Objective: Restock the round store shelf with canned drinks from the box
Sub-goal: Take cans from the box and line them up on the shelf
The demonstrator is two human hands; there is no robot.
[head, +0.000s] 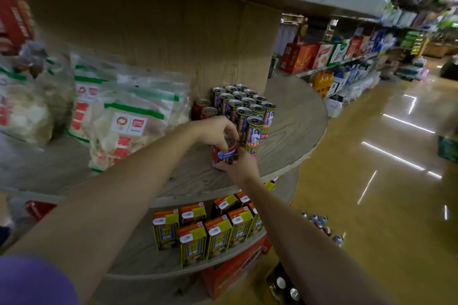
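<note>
A red can [224, 155] stands on the round wooden shelf [292, 136], just beside the tall purple cans [247, 109]. The left hand [218, 132] curls over its top, gripping the rim; the right hand [239, 164] clasps its lower side, both arms outstretched.

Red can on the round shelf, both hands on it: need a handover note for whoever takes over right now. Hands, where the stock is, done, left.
Left hand: grips the top of the red can from above.
Right hand: holds the same can low on its side.
The can sits at the front of the middle shelf board, just left of the block of tall cans.
Two more red cans stand behind, by the bagged goods.
Done: tall cans lined up; three red cans on the shelf.
Left: set this can in line, then fetch more from the red box on the floor.
</note>
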